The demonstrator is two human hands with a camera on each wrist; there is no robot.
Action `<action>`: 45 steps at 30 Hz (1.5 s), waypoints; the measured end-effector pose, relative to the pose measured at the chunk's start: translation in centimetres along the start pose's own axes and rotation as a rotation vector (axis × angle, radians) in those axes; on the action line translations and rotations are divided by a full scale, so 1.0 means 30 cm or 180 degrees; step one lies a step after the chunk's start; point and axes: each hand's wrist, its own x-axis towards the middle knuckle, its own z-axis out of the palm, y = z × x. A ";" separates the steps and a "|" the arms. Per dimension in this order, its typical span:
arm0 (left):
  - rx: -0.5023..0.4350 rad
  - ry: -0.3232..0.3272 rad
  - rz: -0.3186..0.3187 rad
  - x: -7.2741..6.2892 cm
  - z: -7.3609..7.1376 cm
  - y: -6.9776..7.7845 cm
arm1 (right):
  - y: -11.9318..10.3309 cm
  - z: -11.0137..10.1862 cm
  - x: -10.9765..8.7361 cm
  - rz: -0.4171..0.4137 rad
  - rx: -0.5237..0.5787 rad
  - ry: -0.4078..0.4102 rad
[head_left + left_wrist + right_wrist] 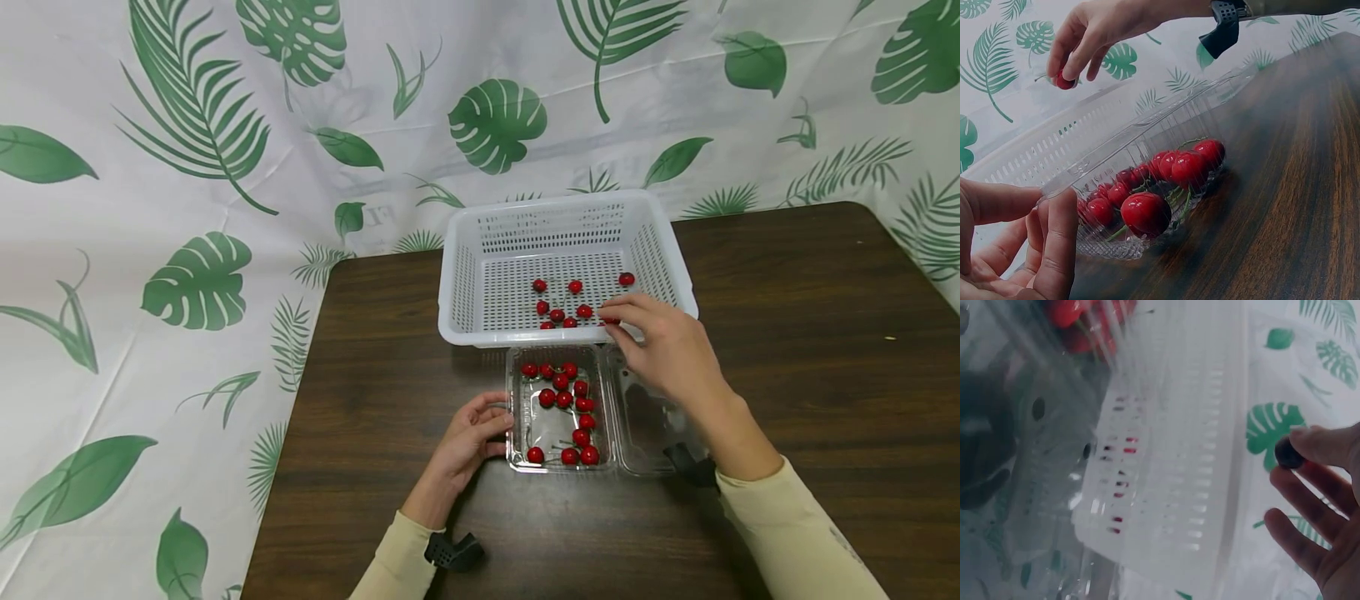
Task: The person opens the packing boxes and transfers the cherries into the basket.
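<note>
Right hand (667, 346) pinched a cherry (1065, 81) above the basket (480, 337), with the clear container (551, 427) lying to that hand's near left, rim pinched by the left hand (471, 429).

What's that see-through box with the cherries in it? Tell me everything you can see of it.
The see-through box looks like thin, ribbed plastic, rectangular with a rimmed edge. It sits open on the dark table, just in front of the white basket; its lid is folded open to the right. Red cherries with green stems lie inside, leaving part of the floor bare. The left hand pinches its left rim.
</note>
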 end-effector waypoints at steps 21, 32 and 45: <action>0.0044 0.0002 -0.0010 0.006 -0.001 0.000 | 0.116 0.066 -0.005 0.0651 -0.0032 0.0276; 0.0032 0.0009 -0.0002 0.006 -0.001 -0.003 | 0.128 0.068 -0.005 0.0788 0.0042 0.0222; 0.0037 0.0017 -0.0004 0.003 0.002 0.000 | 0.134 0.068 -0.010 0.0825 0.0091 0.0210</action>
